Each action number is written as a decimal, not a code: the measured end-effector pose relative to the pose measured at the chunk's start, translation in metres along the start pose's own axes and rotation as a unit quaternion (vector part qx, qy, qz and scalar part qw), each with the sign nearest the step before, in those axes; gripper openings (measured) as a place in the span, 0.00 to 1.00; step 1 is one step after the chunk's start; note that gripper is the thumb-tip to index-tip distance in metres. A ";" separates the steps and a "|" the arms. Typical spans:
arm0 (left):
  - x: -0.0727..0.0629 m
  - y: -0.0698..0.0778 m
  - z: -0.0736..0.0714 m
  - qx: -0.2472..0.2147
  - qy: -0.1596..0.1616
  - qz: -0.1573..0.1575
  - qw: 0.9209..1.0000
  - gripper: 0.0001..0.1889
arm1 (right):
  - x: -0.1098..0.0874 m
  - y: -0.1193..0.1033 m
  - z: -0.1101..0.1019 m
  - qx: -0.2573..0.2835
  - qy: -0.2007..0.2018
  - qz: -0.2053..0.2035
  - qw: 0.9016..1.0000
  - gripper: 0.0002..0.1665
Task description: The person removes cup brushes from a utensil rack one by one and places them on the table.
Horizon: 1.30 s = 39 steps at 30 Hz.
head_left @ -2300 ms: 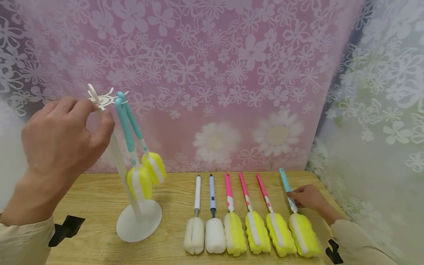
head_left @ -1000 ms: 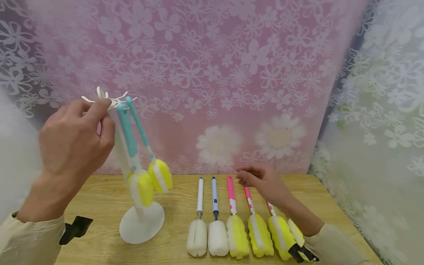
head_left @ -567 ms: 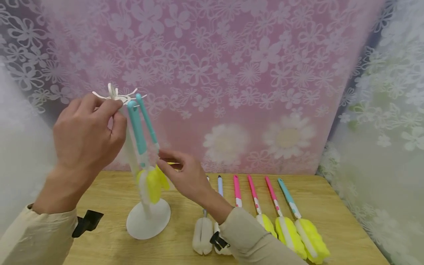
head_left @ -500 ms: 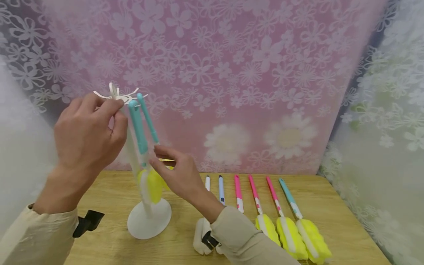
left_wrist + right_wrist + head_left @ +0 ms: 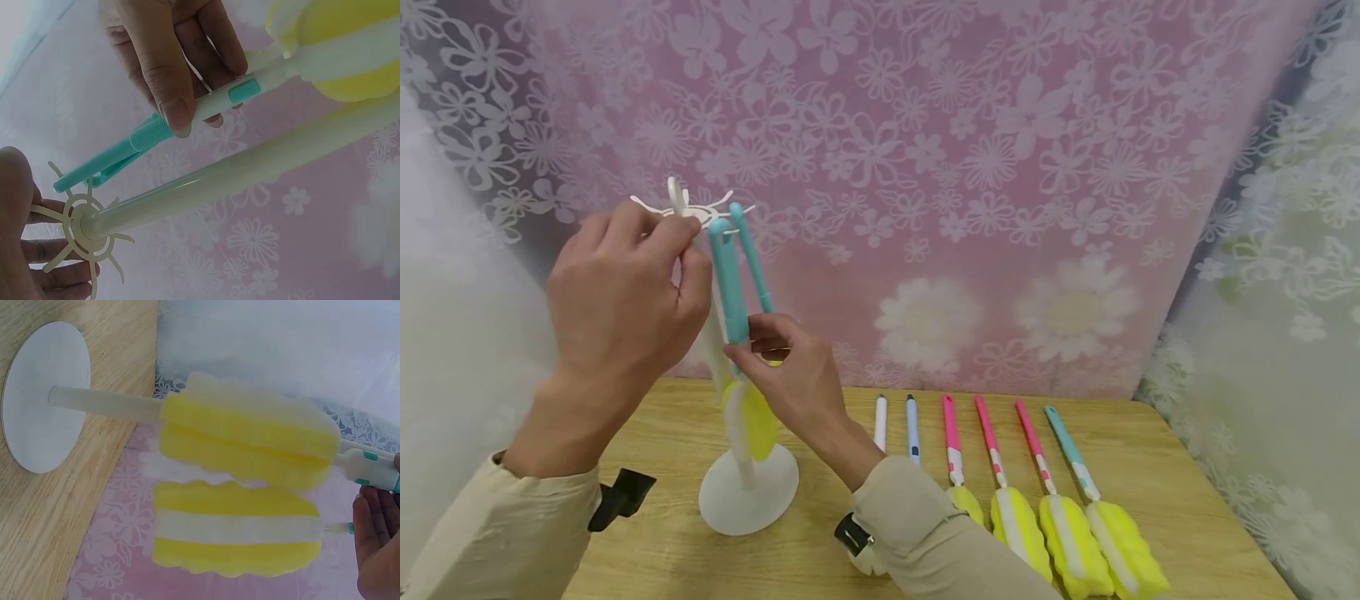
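Note:
My left hand (image 5: 632,283) grips the top of a white stand (image 5: 782,487), by its ring of hooks (image 5: 87,253). Two sponge brushes with teal handles hang from that ring. My right hand (image 5: 797,375) pinches the lower handle of the nearer sponge brush (image 5: 728,283) between thumb and fingers. Its yellow and white sponge head (image 5: 250,431) hangs beside the pole. Farther back hangs the other sponge brush (image 5: 751,258), its head mostly hidden behind my right hand in the head view but plain in the right wrist view.
On the wooden table (image 5: 1195,517) lies a row of brushes: one teal-handled sponge brush (image 5: 1071,454) at the right, three pink-handled ones (image 5: 992,446), then a blue-handled (image 5: 913,425) and a white-handled brush (image 5: 881,421). My right sleeve covers parts of them. A flowered curtain (image 5: 865,125) stands behind.
My right hand has left the teal-handled brush on the table, moved left to the stand and taken hold of the nearer hanging brush. My left hand stays on the stand's top.

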State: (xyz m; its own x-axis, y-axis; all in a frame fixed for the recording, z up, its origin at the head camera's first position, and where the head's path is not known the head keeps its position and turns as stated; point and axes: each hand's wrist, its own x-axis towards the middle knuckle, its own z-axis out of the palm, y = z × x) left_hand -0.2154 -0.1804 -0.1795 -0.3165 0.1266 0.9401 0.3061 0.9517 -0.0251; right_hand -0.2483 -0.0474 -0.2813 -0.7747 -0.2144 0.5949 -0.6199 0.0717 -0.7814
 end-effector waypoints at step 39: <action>-0.001 0.004 0.000 0.003 -0.001 -0.013 1.000 0.21 | -0.024 0.093 -0.091 0.083 0.069 0.310 0.944 0.18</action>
State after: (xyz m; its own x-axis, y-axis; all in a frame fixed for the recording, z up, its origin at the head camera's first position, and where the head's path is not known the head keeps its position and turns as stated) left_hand -0.2143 -0.1768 -0.1807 -0.3259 0.1025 0.9398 0.2918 0.9565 -0.0031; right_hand -0.2990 0.0526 -0.3513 -0.9984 -0.0514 0.0221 -0.0214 -0.0151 -0.9997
